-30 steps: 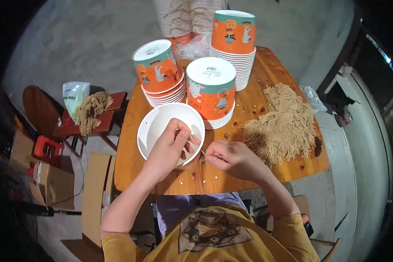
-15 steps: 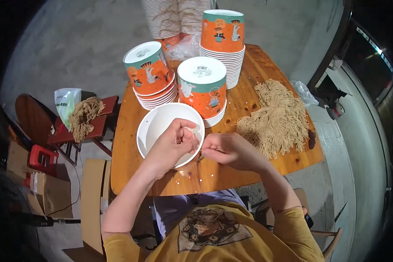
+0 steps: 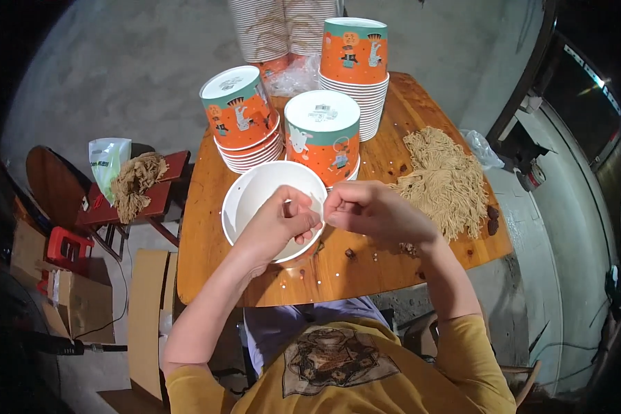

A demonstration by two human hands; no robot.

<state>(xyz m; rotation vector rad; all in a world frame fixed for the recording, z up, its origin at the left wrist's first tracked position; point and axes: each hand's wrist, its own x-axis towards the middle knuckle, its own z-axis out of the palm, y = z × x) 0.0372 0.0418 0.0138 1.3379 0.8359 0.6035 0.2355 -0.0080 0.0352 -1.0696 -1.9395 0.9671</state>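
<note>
Together, left hand [image 3: 283, 224] and right hand [image 3: 366, 208] pinch, contents unclear, near a white bowl [image 3: 236, 210]; small print [image 3: 323, 109] marks a far tub [image 3: 321, 143].

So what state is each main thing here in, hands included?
White-lined round paper tub: mouth up, open.
Nearest orange-and-green paper tub stack: nested, upside down.
Tan stringy bundle on the brown wooden table: spread loosely.
Clear plastic bag: crumpled.
Left hand: fingers curled, held item unclear.
Right hand: likewise.

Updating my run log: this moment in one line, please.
left hand: over white bucket | right hand: close beside, fingers curled | tan strings: on table
</note>
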